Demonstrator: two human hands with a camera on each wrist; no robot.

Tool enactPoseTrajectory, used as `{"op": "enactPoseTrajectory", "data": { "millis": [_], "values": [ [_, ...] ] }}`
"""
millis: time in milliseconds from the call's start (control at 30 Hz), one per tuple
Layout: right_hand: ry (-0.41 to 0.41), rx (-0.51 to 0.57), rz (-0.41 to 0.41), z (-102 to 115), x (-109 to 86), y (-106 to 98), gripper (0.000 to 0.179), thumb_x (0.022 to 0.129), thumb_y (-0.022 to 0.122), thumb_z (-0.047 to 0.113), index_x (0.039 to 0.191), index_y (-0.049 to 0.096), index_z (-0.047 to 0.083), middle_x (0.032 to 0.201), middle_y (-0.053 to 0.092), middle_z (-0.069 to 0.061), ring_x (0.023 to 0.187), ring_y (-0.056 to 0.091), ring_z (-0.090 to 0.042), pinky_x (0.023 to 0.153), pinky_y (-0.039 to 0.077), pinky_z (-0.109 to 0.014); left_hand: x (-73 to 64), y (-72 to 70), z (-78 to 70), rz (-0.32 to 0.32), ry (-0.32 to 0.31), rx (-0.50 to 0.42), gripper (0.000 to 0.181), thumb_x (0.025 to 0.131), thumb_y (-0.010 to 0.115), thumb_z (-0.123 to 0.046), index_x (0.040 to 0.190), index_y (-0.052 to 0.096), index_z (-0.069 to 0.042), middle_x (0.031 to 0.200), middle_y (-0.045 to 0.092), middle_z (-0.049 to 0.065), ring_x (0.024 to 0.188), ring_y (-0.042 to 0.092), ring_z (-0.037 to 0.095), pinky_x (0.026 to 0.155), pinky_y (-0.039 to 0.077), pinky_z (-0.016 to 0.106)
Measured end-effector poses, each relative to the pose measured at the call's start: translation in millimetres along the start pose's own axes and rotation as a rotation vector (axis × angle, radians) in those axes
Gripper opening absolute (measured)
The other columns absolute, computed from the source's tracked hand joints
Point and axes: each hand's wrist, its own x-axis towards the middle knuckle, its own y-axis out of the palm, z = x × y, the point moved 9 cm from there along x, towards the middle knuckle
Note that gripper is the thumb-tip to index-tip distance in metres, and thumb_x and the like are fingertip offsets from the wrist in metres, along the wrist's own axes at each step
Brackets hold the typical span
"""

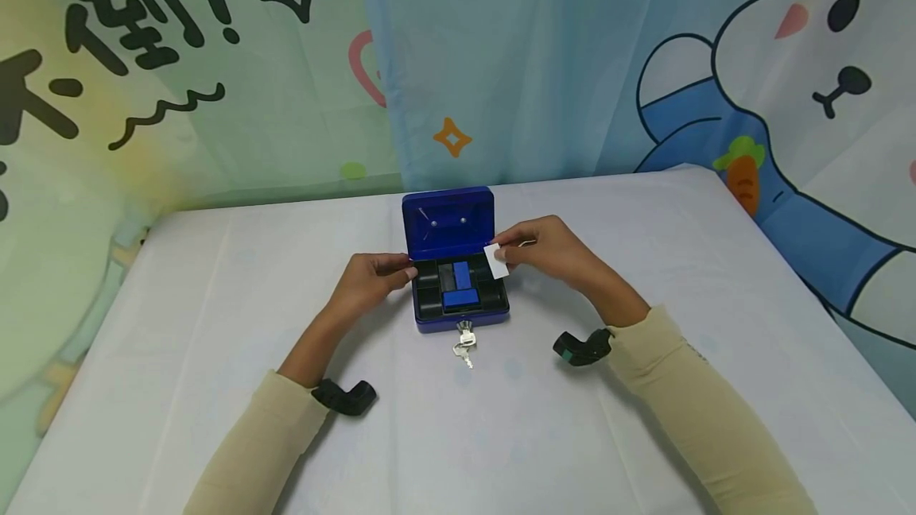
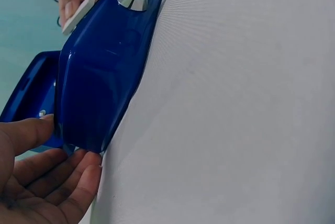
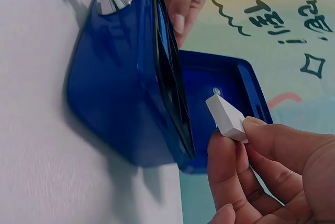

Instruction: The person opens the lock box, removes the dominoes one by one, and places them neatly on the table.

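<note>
head view: the right hand [image 1: 547, 249] pinches a white block [image 1: 495, 262] between thumb and fingers, and the block sits at those fingertips, by the right rim of a blue box [image 1: 436, 326]. whether it touches the rim, i cannot tell. to the left of that hand, inside the black tray [image 1: 428, 304], lie two blue pieces [image 1: 460, 297]. the left hand [image 1: 368, 280] holds the box's opposite side, thumb at the upper edge and fingers against the wall.

right wrist view shows the pinch near one end of the block, leaving the other end sticking out beyond the fingertips; a knock there could probably twist it loose. if the right hand lowers too far outward, the block may catch the rim or drop onto the table [image 1: 501, 435]. the raised lid [image 1: 451, 221] stands just beyond both hands; a bump from the knuckles could tip it down over the fingers. should the left hand ease its hold, a push from the right might slide the box. the keys [image 1: 467, 344] hang at the near wall, on the wrists' side, where a sleeve could snag them.
</note>
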Motion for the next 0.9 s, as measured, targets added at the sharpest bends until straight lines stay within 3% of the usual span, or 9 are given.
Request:
{"op": "enactPoseTrajectory", "data": {
  "millis": [233, 500, 900],
  "values": [
    [0.064, 0.008, -0.027, -20, -3.0, -20, 0.030, 0.093, 0.068, 0.018, 0.117, 0.068, 0.001, 0.096, 0.070, -0.013, 0.087, 0.066, -0.029, 0.090, 0.046, -0.050, -0.1, 0.5, -1.1, 0.006, 0.002, 0.001, 0.037, 0.091, 0.070, -0.024, 0.121, 0.068, -0.003, 0.116, 0.068, 0.009, 0.110, 0.062, 0.023, 0.087, 0.051, 0.040],
    [0.165, -0.027, -0.032, -48, -6.5, -37, 0.035, 0.093, 0.068, 0.019, 0.120, 0.066, -0.002, 0.103, 0.070, -0.012, 0.088, 0.066, -0.022, 0.085, 0.050, -0.041, -0.2, 0.4, 0.1, 0.010, -0.008, 0.010, 0.039, 0.091, 0.070, -0.026, 0.123, 0.067, -0.004, 0.118, 0.067, 0.010, 0.111, 0.062, 0.023, 0.085, 0.052, 0.040],
    [0.287, -0.003, -0.013, -71, -9.4, -45, 0.035, 0.092, 0.068, 0.016, 0.120, 0.065, -0.004, 0.080, 0.071, -0.005, 0.076, 0.065, -0.017, 0.068, 0.048, -0.031, -0.8, 0.4, -0.2, 0.014, -0.015, 0.007, 0.040, 0.090, 0.070, -0.027, 0.123, 0.067, -0.004, 0.118, 0.067, 0.009, 0.113, 0.061, 0.024, 0.086, 0.051, 0.041]
  ]
}}
